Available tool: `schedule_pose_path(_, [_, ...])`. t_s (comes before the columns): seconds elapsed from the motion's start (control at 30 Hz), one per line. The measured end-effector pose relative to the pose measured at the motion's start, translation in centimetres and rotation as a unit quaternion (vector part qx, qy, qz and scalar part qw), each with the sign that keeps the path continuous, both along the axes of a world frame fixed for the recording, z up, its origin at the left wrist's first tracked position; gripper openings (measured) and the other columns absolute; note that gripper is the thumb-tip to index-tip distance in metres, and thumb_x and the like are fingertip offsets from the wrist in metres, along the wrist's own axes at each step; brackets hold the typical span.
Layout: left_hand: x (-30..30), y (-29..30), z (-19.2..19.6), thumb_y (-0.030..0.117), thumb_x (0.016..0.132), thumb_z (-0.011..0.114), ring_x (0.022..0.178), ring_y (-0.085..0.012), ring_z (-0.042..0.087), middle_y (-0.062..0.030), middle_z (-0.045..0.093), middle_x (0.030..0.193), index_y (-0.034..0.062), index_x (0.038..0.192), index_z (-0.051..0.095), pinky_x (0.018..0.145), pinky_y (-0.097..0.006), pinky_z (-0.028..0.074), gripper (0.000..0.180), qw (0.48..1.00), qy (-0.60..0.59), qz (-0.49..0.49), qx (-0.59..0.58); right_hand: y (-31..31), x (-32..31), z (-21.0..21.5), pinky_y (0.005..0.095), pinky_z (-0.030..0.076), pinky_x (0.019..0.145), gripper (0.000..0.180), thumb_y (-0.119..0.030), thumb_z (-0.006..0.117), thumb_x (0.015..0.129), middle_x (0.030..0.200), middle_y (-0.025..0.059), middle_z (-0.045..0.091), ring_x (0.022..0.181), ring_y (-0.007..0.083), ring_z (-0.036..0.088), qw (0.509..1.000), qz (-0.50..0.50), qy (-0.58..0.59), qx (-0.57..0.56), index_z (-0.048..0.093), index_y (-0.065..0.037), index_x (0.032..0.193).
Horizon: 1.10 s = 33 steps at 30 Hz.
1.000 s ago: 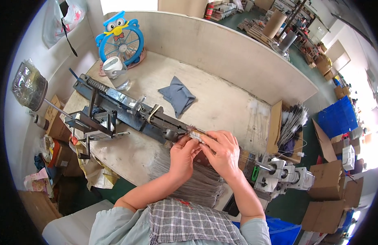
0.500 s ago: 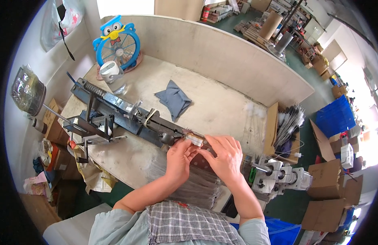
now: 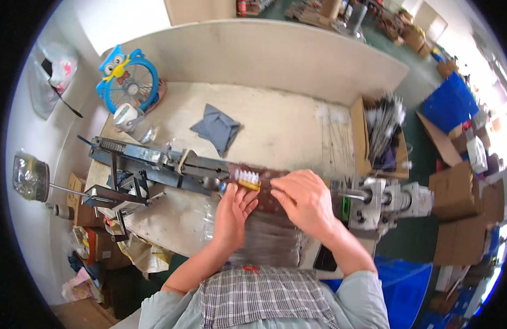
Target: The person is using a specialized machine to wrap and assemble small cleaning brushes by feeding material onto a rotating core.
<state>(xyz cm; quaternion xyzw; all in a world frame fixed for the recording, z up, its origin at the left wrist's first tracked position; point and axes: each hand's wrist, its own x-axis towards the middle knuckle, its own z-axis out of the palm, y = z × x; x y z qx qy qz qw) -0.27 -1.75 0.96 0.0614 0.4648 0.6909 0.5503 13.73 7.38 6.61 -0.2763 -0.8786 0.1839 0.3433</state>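
Observation:
At the fingertips of my left hand (image 3: 233, 211) is a small yellow-edged piece with white tufts like a brush (image 3: 248, 178). The thumb and fingers lie against its lower side, though blur hides the exact grip. My right hand (image 3: 308, 200) is just to the right, thumb and forefinger pinched together. Whatever is between them is too small to make out. Both hands are over a reddish-brown spotted surface (image 3: 271, 204), at the right end of a long metal bench fixture (image 3: 196, 164). A bundle of thin grey wires (image 3: 264, 241) lies close to my apron.
A grey cloth (image 3: 218, 130) lies on the table. Behind it stands a blue cartoon fan (image 3: 133, 88). To the right are a carton of wire-stemmed brushes (image 3: 363, 140) and a metal clamp-like machine (image 3: 382, 203). A dark phone-like slab (image 3: 324, 259) sits near my right forearm.
The hands have drawn apart, my right one moving off the small piece. That piece has turned, so its white tufts face away from me. The whole view has shifted.

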Motion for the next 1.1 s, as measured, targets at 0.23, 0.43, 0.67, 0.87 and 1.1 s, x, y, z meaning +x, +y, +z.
schedule_pose_path(0.23, [-7.4,-6.2,-3.6,0.025,0.088,0.057,0.084,-0.0153,0.059,-0.0075,0.062,0.098,0.004,0.115,0.053,0.072,-0.028,0.047,0.035,0.99,0.113,0.054,-0.064,-1.8,5.4,-3.6,0.0347,0.05,0.058,0.012,-0.015,0.064,0.08,0.077,0.0079,0.065,0.069,0.0272,0.063,0.994,0.021,-0.044,-0.097,0.066,-0.007,0.089])
schedule_pose_path(0.43, [-23.7,-20.6,-10.1,0.037,0.081,0.068,0.067,-0.0094,0.053,0.0001,0.059,0.081,0.0093,0.087,0.059,0.059,-0.023,0.043,0.03,0.924,-0.014,0.379,-0.046,-3.9,7.1,-5.9,0.0386,0.049,0.067,0.018,-0.025,0.059,0.081,0.083,0.0044,0.062,0.081,0.0257,0.061,0.931,0.034,-0.294,-0.215,0.066,-0.009,0.084])
schedule_pose_path(0.67, [-31.3,-26.0,-12.5,0.045,0.076,0.071,0.074,-0.0074,0.057,0.0034,0.06,0.081,0.0114,0.094,0.061,0.062,-0.02,0.042,0.039,0.838,0.076,0.523,-0.137,-2.8,6.7,-3.3,0.0385,0.048,0.068,0.015,-0.024,0.058,0.081,0.085,0.0054,0.061,0.084,0.0256,0.061,0.926,0.005,-0.315,-0.21,0.064,-0.01,0.083])
schedule_pose_path(0.87, [-19.8,-17.1,-10.8,0.032,0.089,0.057,0.088,-0.0177,0.06,-0.0072,0.063,0.094,0.003,0.101,0.057,0.077,-0.028,0.05,0.032,0.882,0.0,0.464,-0.077,-3.0,7.1,-5.1,0.0375,0.049,0.066,0.015,-0.023,0.058,0.08,0.08,0.0053,0.063,0.08,0.0259,0.061,0.931,0.04,-0.291,-0.217,0.064,-0.01,0.079])
schedule_pose_path(1.1, [-5.6,-4.8,-2.8,0.017,0.088,0.055,0.105,-0.0223,0.056,-0.0125,0.058,0.11,-0.0005,0.113,0.052,0.092,-0.034,0.045,0.031,0.995,-0.018,0.093,-0.02,-1.7,8.3,-4.6,0.0393,0.049,0.063,0.01,-0.017,0.058,0.082,0.078,0.0076,0.062,0.074,0.0289,0.061,0.949,-0.023,-0.25,-0.191,0.064,-0.009,0.083])
